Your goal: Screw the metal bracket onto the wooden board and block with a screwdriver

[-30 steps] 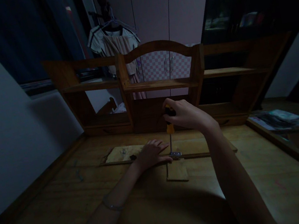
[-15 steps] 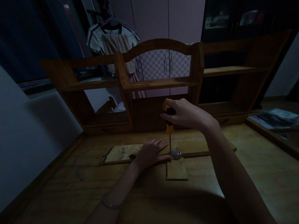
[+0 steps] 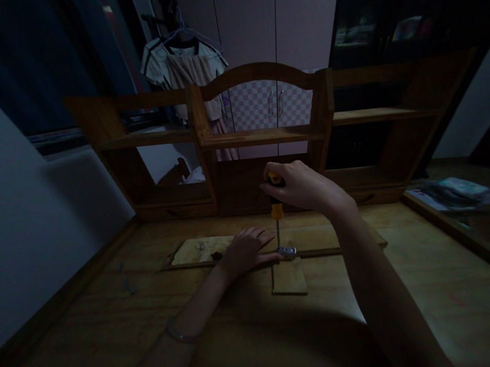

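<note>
My right hand (image 3: 295, 184) is wrapped round the yellow and black handle of a screwdriver (image 3: 277, 211). Its shaft points down, nearly upright, to a small shiny metal hinge-like piece (image 3: 288, 252); the tip and any screw are too small to make out. That metal piece lies on a long thin wooden board (image 3: 316, 238), at the edge near me. Flat on the board, with fingers spread, my left hand (image 3: 248, 250) presses just left of the metal piece, the thumb close to it or touching. A small square wooden piece (image 3: 289, 279) sits on the near side of the metal piece.
Behind the board stands a wooden shelf unit (image 3: 260, 136) along the back of the wooden desk (image 3: 216, 340). To the right, a lower surface holds papers and a pale box-like item (image 3: 466, 187). Clothes (image 3: 191, 69) hang beyond the shelf. The room is dim.
The right hand and screwdriver have shifted very slightly to the left. My left hand stays in place on the board.
</note>
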Demonstrator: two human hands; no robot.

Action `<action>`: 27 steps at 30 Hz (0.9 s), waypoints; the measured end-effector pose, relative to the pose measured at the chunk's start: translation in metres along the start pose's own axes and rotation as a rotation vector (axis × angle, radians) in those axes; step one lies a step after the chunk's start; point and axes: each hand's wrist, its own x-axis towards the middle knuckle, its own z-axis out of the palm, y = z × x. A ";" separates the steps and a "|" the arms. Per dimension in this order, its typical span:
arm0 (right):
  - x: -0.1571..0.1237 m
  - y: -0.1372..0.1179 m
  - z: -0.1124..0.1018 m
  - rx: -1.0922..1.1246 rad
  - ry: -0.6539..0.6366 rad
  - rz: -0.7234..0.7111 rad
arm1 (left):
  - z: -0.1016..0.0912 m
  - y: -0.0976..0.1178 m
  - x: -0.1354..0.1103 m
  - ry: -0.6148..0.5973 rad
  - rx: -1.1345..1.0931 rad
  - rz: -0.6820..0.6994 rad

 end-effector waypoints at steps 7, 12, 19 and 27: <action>-0.001 0.001 -0.002 0.011 -0.011 0.002 | -0.003 0.004 0.002 0.010 0.000 -0.045; -0.003 0.001 -0.006 0.115 -0.073 -0.013 | -0.004 0.005 0.002 0.021 -0.021 -0.062; -0.001 0.006 0.000 0.042 -0.011 -0.031 | -0.004 0.006 0.002 0.023 -0.026 -0.079; -0.002 0.005 -0.007 0.117 -0.071 -0.047 | -0.003 0.004 0.000 0.024 -0.061 -0.079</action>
